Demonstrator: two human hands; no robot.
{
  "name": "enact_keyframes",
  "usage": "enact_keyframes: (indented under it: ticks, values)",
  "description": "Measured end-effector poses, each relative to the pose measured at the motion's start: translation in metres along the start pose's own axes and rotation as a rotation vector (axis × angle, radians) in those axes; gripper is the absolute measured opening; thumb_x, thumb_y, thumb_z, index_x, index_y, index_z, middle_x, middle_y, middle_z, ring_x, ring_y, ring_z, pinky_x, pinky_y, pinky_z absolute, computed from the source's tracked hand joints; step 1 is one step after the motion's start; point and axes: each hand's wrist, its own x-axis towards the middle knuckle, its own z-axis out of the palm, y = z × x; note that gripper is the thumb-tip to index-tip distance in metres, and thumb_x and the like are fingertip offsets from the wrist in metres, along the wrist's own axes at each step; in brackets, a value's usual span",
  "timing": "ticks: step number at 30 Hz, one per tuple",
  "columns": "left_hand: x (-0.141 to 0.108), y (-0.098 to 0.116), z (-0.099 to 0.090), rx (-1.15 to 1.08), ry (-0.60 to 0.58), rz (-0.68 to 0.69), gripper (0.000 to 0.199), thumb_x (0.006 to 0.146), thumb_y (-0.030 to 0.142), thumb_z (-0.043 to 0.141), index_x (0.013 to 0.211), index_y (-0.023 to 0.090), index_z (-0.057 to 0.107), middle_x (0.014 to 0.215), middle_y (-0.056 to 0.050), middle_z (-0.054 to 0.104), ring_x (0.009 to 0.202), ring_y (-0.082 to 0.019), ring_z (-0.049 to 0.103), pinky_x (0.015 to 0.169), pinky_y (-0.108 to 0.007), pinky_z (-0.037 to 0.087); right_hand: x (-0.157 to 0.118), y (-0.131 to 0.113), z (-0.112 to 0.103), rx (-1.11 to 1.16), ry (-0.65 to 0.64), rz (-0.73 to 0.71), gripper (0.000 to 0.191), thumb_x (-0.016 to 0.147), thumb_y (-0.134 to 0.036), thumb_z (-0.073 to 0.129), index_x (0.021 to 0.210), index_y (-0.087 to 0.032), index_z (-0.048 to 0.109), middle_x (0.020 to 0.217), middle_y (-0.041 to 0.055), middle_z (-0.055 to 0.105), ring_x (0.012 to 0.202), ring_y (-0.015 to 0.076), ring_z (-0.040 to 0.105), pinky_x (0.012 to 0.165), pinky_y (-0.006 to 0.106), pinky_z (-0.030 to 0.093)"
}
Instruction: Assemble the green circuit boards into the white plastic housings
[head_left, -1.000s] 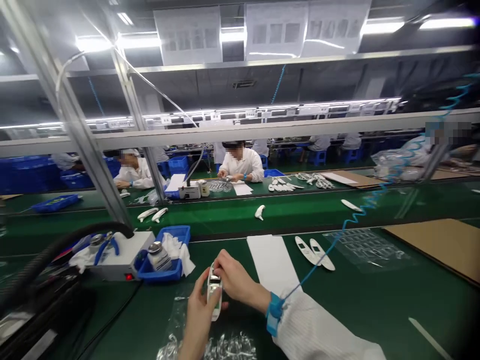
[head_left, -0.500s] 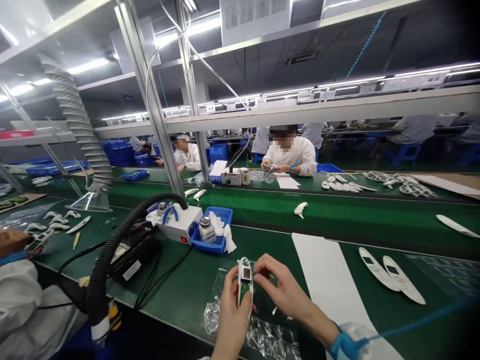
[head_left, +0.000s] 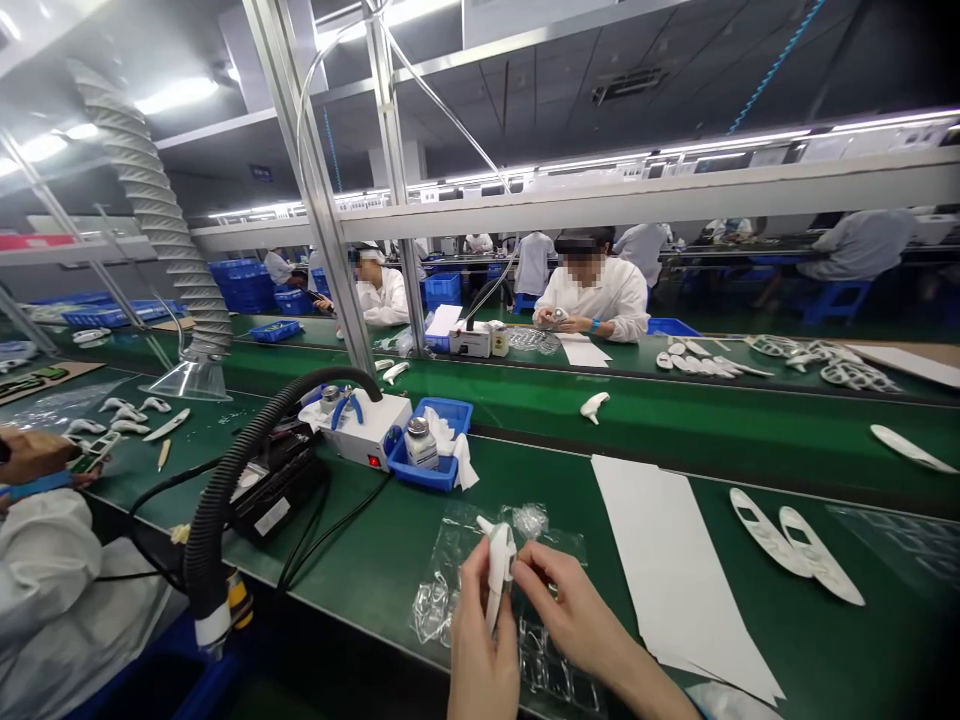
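My left hand (head_left: pixel 484 625) is wrapped around a white plastic housing (head_left: pixel 498 565), held upright and turned edge-on, so its inside is hidden. At the housing's right edge, the thumb and fingers of my right hand (head_left: pixel 559 600) are pinched together against it. Whether a small part sits between those fingertips is too small to tell. Beneath both hands lies a clear plastic blister sheet (head_left: pixel 555 665) with moulded pockets. Off to the right, two white shell pieces (head_left: pixel 766 535) with rectangular windows rest on the green bench.
White paper sheets (head_left: pixel 679 560) lie right of my hands. A blue tray (head_left: pixel 450 475) holds a bottle and tissues beside a white power box (head_left: pixel 367 430). A black hose (head_left: pixel 214 510) arches at left. A green conveyor (head_left: pixel 675 420) carries white parts. Co-workers sit left and opposite.
The housing has been turned from showing its display and green circuit board to edge-on. My right fingers have come in against its right edge. The view has shifted slightly.
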Motion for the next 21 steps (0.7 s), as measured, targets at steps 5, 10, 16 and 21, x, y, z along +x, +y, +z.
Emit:
enact_keyframes:
  ticks: [5, 10, 16, 21]
  values:
    - [-0.005, -0.014, -0.001, 0.157, 0.002, 0.086, 0.038, 0.095, 0.031, 0.036, 0.133, 0.027, 0.039, 0.136, -0.006, 0.049, 0.124, -0.019, 0.047, 0.101, -0.033, 0.038, -0.009, 0.0, 0.008, -0.186, -0.02, -0.101, 0.031, 0.098, -0.032, 0.028, 0.072, -0.019, 0.038, 0.072, 0.0007, 0.048, 0.063, 0.013, 0.041, 0.06, 0.028, 0.029]
    - [0.004, -0.02, -0.011, 0.078, 0.049, -0.04, 0.041, 0.092, 0.038, 0.042, 0.131, 0.024, 0.038, 0.135, -0.01, 0.048, 0.124, -0.024, 0.046, 0.101, -0.038, 0.037, 0.004, 0.006, -0.013, -0.335, -0.017, -0.068, 0.033, 0.098, -0.032, 0.025, 0.07, -0.02, 0.038, 0.071, -0.0005, 0.05, 0.064, 0.0118, 0.045, 0.061, 0.026, 0.034]
    - [0.011, -0.012, -0.01, -0.036, 0.11, -0.197, 0.058, 0.086, 0.051, 0.048, 0.135, 0.022, 0.035, 0.135, -0.011, 0.048, 0.115, -0.027, 0.052, 0.084, -0.032, 0.044, 0.067, 0.06, -0.043, -0.614, -0.074, 0.208, 0.028, 0.096, -0.029, 0.044, 0.074, -0.015, 0.055, 0.07, -0.0016, 0.057, 0.067, 0.0122, 0.056, 0.065, 0.028, 0.045]
    - [0.011, -0.009, 0.005, -0.039, 0.14, -0.305, 0.07, 0.081, 0.06, 0.049, 0.136, 0.019, 0.033, 0.123, -0.016, 0.058, 0.082, -0.023, 0.063, 0.062, -0.029, 0.048, 0.081, 0.076, -0.049, -0.765, -0.153, 0.335, 0.026, 0.089, -0.038, 0.058, 0.082, -0.013, 0.062, 0.084, 0.0024, 0.065, 0.08, 0.0151, 0.062, 0.077, 0.035, 0.05]
